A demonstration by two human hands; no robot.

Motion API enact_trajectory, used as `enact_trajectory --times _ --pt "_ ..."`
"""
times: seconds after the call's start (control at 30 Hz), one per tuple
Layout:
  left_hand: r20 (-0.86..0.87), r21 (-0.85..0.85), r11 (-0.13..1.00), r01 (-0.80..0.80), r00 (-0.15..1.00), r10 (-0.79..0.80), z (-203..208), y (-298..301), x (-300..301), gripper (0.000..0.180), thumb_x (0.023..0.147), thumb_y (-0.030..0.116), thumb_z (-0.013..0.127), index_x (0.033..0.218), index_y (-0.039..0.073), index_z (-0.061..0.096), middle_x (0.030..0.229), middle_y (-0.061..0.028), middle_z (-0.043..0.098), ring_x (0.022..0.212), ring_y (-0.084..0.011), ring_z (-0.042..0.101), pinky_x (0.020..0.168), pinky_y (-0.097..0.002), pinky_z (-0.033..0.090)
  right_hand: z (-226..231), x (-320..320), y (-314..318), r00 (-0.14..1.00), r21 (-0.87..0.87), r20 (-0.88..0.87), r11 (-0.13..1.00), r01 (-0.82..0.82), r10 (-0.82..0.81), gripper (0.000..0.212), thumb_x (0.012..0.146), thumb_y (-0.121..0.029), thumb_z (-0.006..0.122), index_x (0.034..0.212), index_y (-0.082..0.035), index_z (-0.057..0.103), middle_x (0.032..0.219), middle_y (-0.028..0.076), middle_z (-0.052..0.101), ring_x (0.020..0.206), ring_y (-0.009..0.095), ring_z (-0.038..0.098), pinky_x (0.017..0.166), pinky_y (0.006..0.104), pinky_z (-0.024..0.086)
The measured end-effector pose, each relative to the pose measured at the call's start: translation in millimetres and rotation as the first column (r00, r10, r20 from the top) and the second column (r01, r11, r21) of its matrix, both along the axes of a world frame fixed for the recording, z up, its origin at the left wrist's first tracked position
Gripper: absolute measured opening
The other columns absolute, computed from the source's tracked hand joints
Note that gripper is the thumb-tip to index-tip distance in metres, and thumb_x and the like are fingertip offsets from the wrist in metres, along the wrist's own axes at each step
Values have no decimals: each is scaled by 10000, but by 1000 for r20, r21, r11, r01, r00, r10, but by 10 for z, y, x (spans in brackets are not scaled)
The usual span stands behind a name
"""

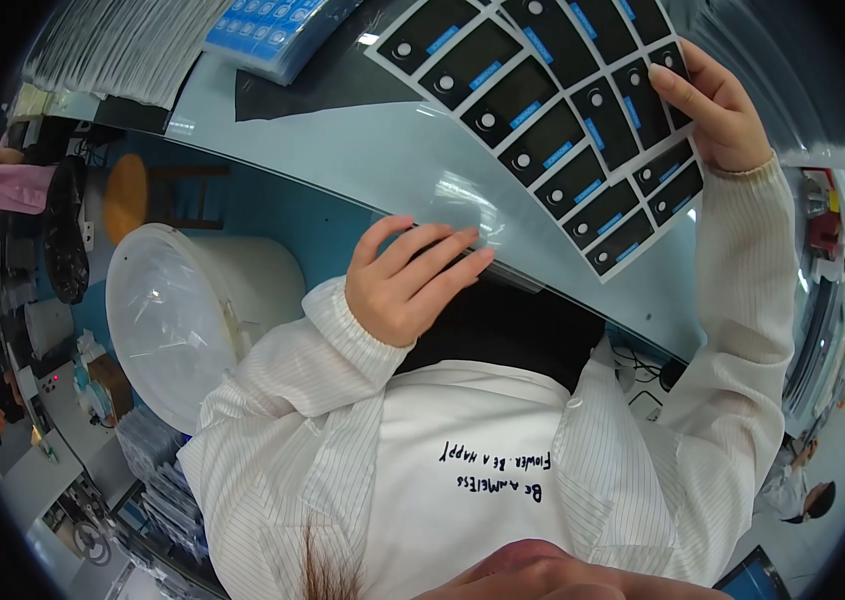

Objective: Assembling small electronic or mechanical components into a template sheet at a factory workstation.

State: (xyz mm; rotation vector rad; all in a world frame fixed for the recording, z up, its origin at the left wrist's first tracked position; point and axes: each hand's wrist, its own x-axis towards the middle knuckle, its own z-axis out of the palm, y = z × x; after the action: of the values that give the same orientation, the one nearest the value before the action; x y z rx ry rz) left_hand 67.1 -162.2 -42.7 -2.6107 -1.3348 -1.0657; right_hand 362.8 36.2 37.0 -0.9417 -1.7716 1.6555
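Pinching its edge, my right hand (728,115) held seemingly light, bendy label sheeting (555,118) over the table (343,150); left hand (403,285) loosely open, empty.

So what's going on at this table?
A person's right hand grips white-bordered black panels at one side, holding them over the table. The left hand is open and holds nothing, near the table's front edge. Blue packs lie at the far left; a white bin stands below.
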Motion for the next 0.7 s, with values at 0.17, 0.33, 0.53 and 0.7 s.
enact_trajectory --times 0.17,0.33,0.53,0.7 --pt "-32 108 992 71 997 -68 -21 246 -110 155 717 131 705 870 106 705 889 0 675 823 -143 617 869 -333 431 -28 23 5 998 47 -2 997 56 -56 415 895 -214 624 1245 -9 534 1086 96 655 974 163 643 848 252 498" --pt "-28 114 991 76 997 -74 1 286 -219 161 702 139 709 861 113 705 877 -2 670 819 -145 615 870 -335 433 -66 23 -33 996 -41 -11 995 92 -92 404 907 -182 599 1256 4 515 1094 91 647 1010 143 619 888 254 461" --pt "-30 -6 995 95 995 -96 53 168 -175 150 702 164 728 839 113 699 867 -17 671 817 -153 617 885 -357 429 -151 -202 -144 995 -6 96 1000 29 -28 409 889 -190 623 1238 3 529 1069 68 645 983 128 609 897 252 446" --pt "0 -15 993 117 993 -117 314 130 -108 165 683 192 755 811 111 687 860 -24 668 830 -158 610 893 -370 410 -24 -400 -67 986 -10 108 992 -124 124 413 862 -226 659 1195 3 572 1027 75 656 953 142 618 870 256 461"
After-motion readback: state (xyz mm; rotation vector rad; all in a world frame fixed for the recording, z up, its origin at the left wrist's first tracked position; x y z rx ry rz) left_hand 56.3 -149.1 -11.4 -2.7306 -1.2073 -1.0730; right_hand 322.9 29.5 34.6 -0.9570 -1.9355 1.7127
